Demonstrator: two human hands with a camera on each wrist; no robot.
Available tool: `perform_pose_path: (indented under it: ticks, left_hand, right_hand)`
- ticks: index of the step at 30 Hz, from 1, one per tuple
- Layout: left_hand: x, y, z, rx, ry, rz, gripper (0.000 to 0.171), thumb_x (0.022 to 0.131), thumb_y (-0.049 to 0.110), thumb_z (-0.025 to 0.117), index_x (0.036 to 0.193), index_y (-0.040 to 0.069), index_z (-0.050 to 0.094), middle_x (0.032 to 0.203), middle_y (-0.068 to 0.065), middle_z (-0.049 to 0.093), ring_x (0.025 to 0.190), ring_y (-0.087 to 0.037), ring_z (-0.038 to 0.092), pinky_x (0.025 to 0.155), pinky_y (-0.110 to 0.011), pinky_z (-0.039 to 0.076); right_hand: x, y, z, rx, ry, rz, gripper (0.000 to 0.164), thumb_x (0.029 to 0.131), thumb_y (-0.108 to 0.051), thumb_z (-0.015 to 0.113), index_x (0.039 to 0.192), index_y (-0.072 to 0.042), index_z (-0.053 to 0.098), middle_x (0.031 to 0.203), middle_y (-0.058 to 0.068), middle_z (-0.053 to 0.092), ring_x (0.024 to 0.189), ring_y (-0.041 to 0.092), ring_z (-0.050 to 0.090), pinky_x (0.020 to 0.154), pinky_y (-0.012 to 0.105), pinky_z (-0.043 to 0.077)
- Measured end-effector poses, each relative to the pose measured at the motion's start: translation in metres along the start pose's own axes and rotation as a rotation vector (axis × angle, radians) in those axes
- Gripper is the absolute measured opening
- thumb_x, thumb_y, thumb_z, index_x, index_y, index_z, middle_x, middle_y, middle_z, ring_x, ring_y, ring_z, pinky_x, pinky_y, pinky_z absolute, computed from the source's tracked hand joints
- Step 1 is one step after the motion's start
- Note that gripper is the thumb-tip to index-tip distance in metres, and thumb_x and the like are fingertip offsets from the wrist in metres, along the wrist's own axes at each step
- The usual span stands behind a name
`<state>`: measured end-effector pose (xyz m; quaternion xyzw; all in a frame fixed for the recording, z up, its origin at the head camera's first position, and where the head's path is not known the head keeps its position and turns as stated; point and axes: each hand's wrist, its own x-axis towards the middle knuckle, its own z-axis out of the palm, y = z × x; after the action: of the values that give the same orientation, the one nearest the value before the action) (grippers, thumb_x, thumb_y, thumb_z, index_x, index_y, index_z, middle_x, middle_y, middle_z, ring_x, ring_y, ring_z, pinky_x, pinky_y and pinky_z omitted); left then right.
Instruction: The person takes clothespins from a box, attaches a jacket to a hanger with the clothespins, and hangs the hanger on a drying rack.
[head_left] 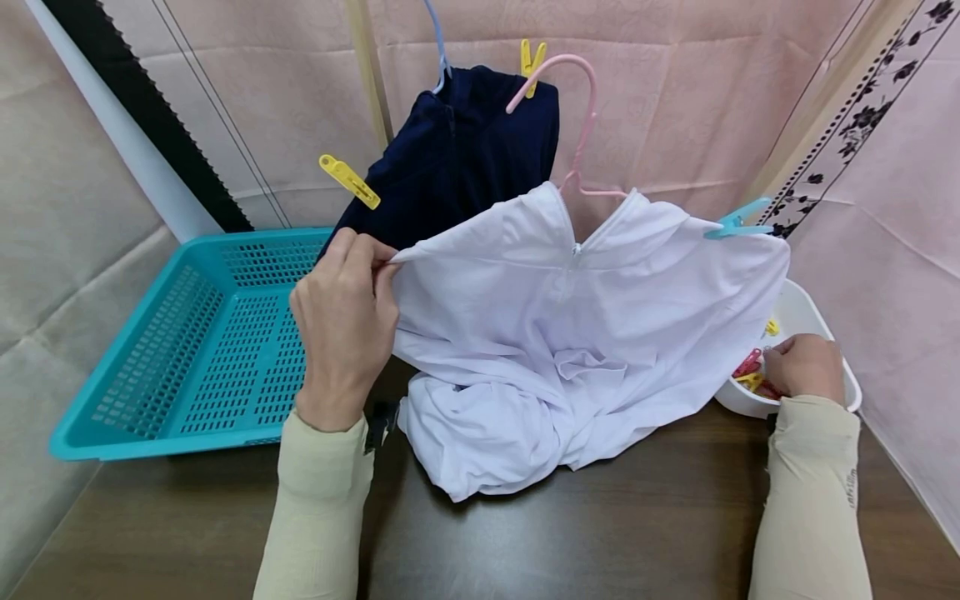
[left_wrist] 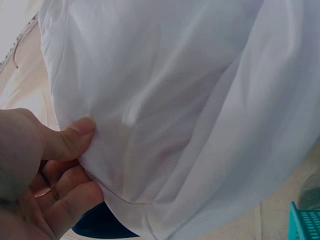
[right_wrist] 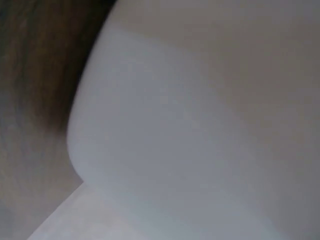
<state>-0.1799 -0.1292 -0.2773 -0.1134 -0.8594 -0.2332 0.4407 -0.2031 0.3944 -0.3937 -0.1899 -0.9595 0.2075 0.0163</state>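
My left hand (head_left: pixel 341 325) pinches the shoulder edge of a white zip-neck shirt (head_left: pixel 510 308) between thumb and fingers; the left wrist view shows this grip close up. The shirt is on a pink hanger (head_left: pixel 588 108), its lower part bunched on the table. A light blue clothespin (head_left: pixel 738 222) is clipped at the shirt's other shoulder. On the right, my right hand (head_left: pixel 810 367) reaches into a white tub (head_left: pixel 750 403) among red and yellow clothespins (head_left: pixel 748 381). Its fingertips are hidden there. The right wrist view is filled mostly by the tub's blurred wall (right_wrist: pixel 160 125).
Behind the shirt hangs a navy garment (head_left: pixel 465 142) on a blue hanger (head_left: pixel 439 50), with yellow clothespins (head_left: pixel 350 181) at both shoulders. A turquoise basket (head_left: pixel 112 392) stands on the left of the brown table (head_left: pixel 585 533). Pink cloth (head_left: pixel 675 108) forms the backdrop.
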Motion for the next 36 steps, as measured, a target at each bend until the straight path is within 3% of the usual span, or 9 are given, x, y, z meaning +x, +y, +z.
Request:
perform_pose_path:
  ticks: [5, 12, 14, 16, 18, 21, 25, 28, 36]
  left_hand:
    - [0.0, 0.0, 0.0, -0.003, -0.001, 0.002, 0.018, 0.099, 0.012, 0.066, 0.091, -0.003, 0.071, 0.084, -0.015, 0.065, 0.058, -0.033, 0.06, 0.049, -0.04, 0.046]
    - [0.001, 0.001, -0.001, 0.001, -0.001, 0.006, 0.018, 0.099, 0.012, 0.066, 0.09, -0.003, 0.071, 0.084, -0.015, 0.065, 0.058, -0.033, 0.06, 0.05, -0.041, 0.047]
    - [0.001, 0.001, -0.001, 0.002, 0.001, 0.006, 0.017, 0.099, 0.012, 0.066, 0.09, -0.003, 0.071, 0.083, -0.015, 0.065, 0.058, -0.033, 0.06, 0.049, -0.041, 0.047]
    - [0.001, 0.0, -0.001, 0.001, 0.002, 0.007, 0.017, 0.098, 0.011, 0.066, 0.09, -0.003, 0.071, 0.083, -0.015, 0.065, 0.058, -0.033, 0.06, 0.049, -0.041, 0.046]
    - [0.001, 0.0, -0.001, 0.0, 0.002, 0.007, 0.017, 0.098, 0.011, 0.066, 0.09, -0.003, 0.071, 0.083, -0.015, 0.065, 0.058, -0.033, 0.059, 0.049, -0.041, 0.046]
    - [0.001, 0.0, -0.001, -0.001, 0.0, 0.006, 0.017, 0.099, 0.011, 0.066, 0.09, -0.003, 0.071, 0.083, -0.015, 0.064, 0.058, -0.033, 0.059, 0.049, -0.041, 0.046]
    - [0.001, 0.0, -0.001, -0.003, -0.001, 0.005, 0.017, 0.099, 0.011, 0.066, 0.09, -0.003, 0.071, 0.083, -0.015, 0.064, 0.058, -0.032, 0.059, 0.049, -0.04, 0.046]
    - [0.001, 0.0, -0.001, -0.002, -0.001, 0.005, 0.017, 0.099, 0.011, 0.066, 0.09, -0.003, 0.071, 0.083, -0.015, 0.065, 0.058, -0.032, 0.059, 0.049, -0.04, 0.046]
    - [0.0, 0.0, -0.001, 0.002, -0.006, 0.004, 0.017, 0.099, 0.011, 0.066, 0.09, -0.003, 0.071, 0.082, -0.015, 0.064, 0.057, -0.032, 0.059, 0.049, -0.04, 0.046]
  right_hand:
    - [-0.001, -0.004, -0.008, 0.038, -0.042, 0.077, 0.038, 0.097, -0.022, 0.05, 0.107, 0.013, 0.062, 0.103, 0.034, 0.062, 0.095, 0.047, 0.056, 0.063, 0.038, 0.044]
    - [-0.005, -0.017, -0.02, 0.151, 0.03, 0.114, 0.053, 0.099, -0.02, 0.054, 0.14, 0.013, 0.048, 0.128, 0.04, 0.052, 0.106, 0.05, 0.054, 0.065, 0.038, 0.045]
    - [-0.006, -0.022, -0.022, 0.175, 0.053, 0.09, 0.058, 0.099, -0.018, 0.054, 0.146, 0.013, 0.042, 0.13, 0.038, 0.052, 0.101, 0.042, 0.056, 0.064, 0.033, 0.046]
    - [-0.007, -0.026, -0.024, 0.218, 0.084, 0.068, 0.057, 0.1, -0.015, 0.055, 0.148, 0.011, 0.041, 0.122, 0.031, 0.059, 0.089, 0.023, 0.061, 0.06, 0.026, 0.046]
    - [-0.008, -0.031, -0.025, 0.318, 0.132, 0.069, 0.052, 0.1, -0.014, 0.056, 0.148, 0.006, 0.047, 0.105, 0.009, 0.067, 0.078, 0.004, 0.057, 0.056, 0.017, 0.044]
    - [-0.01, -0.041, -0.03, 0.542, 0.188, 0.133, 0.045, 0.101, -0.012, 0.059, 0.146, -0.008, 0.056, 0.086, -0.021, 0.06, 0.071, -0.011, 0.051, 0.055, 0.011, 0.044]
    - [-0.017, -0.055, -0.042, 0.901, 0.278, 0.209, 0.042, 0.096, -0.007, 0.067, 0.136, -0.019, 0.067, 0.081, -0.028, 0.065, 0.081, -0.005, 0.062, 0.052, 0.01, 0.041]
    - [-0.023, -0.064, -0.049, 1.007, 0.371, 0.149, 0.035, 0.093, -0.004, 0.07, 0.125, -0.017, 0.074, 0.082, -0.023, 0.071, 0.084, -0.004, 0.066, 0.057, 0.006, 0.043]
    - [-0.046, -0.085, -0.064, 0.997, 0.567, -0.098, 0.026, 0.088, 0.0, 0.073, 0.113, -0.005, 0.078, 0.091, -0.014, 0.076, 0.087, -0.002, 0.071, 0.083, 0.007, 0.052]
